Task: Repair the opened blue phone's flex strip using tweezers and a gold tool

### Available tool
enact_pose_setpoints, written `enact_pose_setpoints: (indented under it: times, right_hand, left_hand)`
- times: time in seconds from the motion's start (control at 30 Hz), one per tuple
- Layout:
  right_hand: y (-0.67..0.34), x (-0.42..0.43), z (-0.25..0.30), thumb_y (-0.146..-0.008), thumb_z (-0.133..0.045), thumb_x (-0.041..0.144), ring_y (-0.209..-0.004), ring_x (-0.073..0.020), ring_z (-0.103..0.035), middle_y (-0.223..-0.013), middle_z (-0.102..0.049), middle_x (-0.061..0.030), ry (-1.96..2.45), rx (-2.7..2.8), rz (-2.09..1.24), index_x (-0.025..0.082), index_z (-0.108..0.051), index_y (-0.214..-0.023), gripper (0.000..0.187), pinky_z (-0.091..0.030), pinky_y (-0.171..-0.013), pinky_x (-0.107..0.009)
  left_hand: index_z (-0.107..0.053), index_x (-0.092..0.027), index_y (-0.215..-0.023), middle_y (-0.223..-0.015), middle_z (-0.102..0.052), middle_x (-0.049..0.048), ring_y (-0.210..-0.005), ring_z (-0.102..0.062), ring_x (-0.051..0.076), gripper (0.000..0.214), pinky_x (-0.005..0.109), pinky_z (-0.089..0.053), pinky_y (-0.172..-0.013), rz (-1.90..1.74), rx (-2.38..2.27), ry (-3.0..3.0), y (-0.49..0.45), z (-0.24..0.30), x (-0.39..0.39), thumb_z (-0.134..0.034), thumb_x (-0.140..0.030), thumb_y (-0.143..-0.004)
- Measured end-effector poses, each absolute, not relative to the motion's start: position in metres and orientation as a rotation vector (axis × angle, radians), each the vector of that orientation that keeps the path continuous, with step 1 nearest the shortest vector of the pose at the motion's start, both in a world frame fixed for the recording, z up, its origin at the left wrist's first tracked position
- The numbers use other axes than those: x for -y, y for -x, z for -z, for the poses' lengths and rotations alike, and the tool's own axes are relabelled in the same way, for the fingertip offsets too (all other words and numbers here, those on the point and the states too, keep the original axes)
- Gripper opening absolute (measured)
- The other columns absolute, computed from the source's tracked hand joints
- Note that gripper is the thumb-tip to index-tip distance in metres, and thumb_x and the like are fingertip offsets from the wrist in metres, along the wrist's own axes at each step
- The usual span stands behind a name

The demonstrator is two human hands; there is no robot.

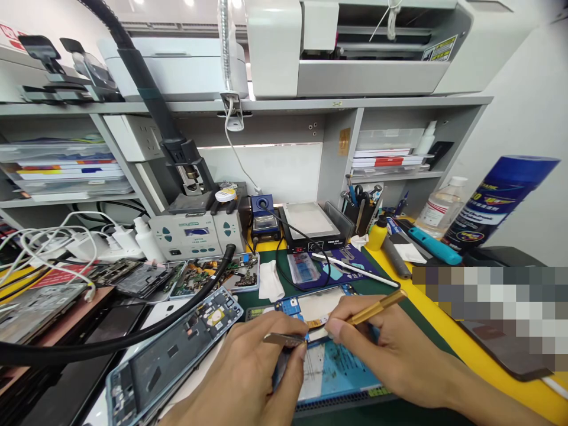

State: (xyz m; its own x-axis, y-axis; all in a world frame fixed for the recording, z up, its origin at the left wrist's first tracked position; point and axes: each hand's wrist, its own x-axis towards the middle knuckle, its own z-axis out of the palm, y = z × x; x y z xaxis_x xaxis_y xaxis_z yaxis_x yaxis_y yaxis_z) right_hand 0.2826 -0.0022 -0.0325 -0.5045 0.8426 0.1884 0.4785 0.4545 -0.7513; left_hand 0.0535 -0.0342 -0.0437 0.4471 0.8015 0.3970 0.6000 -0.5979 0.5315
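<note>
An opened blue phone (306,307) lies on a blue work mat (341,373) in front of me, its insides facing up. My left hand (248,373) is closed on metal tweezers (281,339), whose tips rest at the phone's middle. My right hand (386,349) pinches a gold-handled tool (377,309) like a pen, its tip down on the same spot of the phone. Both hands sit side by side over the mat, and they cover the phone's near half.
A phone frame (173,355) lies at the left under a black hose (133,340). A rework station (195,234), a small hot plate (310,228), a tool cup (361,210), a blue spray can (497,201) and a clear bottle (444,207) stand behind. Circuit boards (208,275) fill a tray.
</note>
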Motion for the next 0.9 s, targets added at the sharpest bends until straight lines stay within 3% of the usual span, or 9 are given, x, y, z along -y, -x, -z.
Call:
enact_pose_setpoints:
  times: [0.9]
  right_hand:
    - [-0.2839,0.0015,0.0337,-0.102,-0.046,0.033,-0.065,-0.0156,-0.048,-0.07,-0.05,0.0022,1.152,2.091,-0.882,0.021,-0.052,-0.069,0.036,-0.037,-0.06,-0.028]
  left_hand:
    - [-0.065,-0.024,-0.11,-0.102,-0.071,0.0005,-0.095,-0.07,0.018,0.019,0.031,-0.056,-0.084,-0.907,-1.218,-2.392,-0.0535,0.045,0.0359,-0.05,-0.018,-0.098]
